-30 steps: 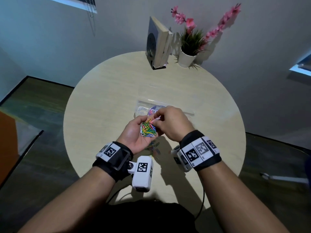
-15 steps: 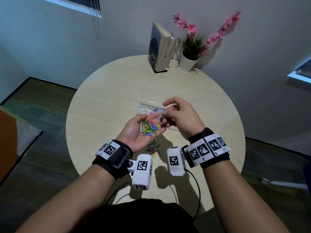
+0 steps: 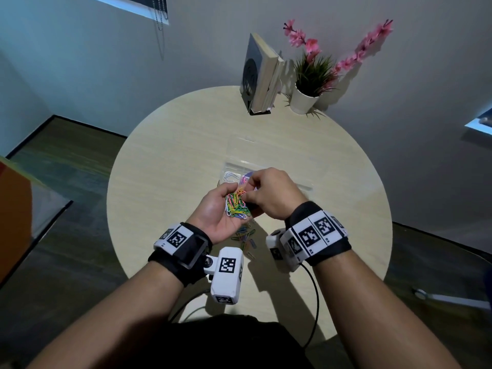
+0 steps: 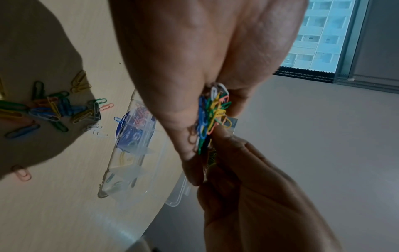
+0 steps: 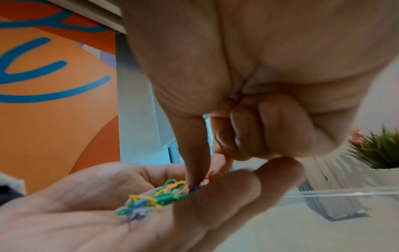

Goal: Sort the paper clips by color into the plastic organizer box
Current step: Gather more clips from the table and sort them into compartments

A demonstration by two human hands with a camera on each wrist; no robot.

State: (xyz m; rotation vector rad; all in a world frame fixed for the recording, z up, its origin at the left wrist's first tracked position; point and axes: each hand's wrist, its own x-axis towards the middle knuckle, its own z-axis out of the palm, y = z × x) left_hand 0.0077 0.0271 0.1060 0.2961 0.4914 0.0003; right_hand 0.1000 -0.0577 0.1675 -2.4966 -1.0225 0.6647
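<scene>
My left hand is palm up above the table, cupping a tangle of coloured paper clips. My right hand is at the pile's far edge, thumb and forefinger pinching an orange clip that is still touching the pile. The clear plastic organizer box lies open on the table just beyond both hands. White, pink, blue and yellow clips sit in separate compartments. More mixed clips lie loose on the table under my left wrist.
The round wooden table has upright books and a white potted plant at its far edge. A black cable hangs off the near edge by my right forearm.
Half a second ago my right hand was lifted over the box, away from the pile. It has come back down to the clips in my left palm. The left hand has barely moved.
</scene>
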